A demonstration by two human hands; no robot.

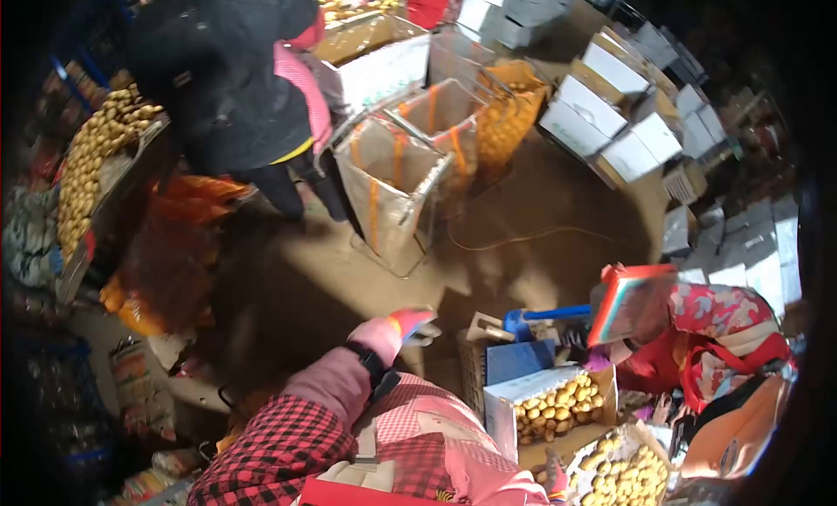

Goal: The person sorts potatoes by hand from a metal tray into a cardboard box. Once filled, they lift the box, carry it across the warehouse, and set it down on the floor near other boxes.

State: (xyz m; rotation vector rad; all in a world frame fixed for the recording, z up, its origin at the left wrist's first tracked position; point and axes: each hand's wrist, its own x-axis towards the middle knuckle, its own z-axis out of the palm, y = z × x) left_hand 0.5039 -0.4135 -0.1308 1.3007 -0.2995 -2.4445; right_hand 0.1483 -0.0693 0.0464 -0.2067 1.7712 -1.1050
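My gloved left hand [408,321] reaches out over the floor; something greyish shows by its fingertips, but I can't tell whether I'm gripping it. My right hand [555,478] is low, beside the potatoes [618,473]; its grip is too hidden to judge. More potatoes [561,407] fill the white carton [500,421] just beyond it, with a blue panel [520,363] behind. I reckon a careless sweep of my right arm could nudge that carton or roll potatoes out. The co-worker's sleeve [722,312] is near too, so we might bump. Farther off, open mesh bags [392,179] could tip if their frames were knocked.
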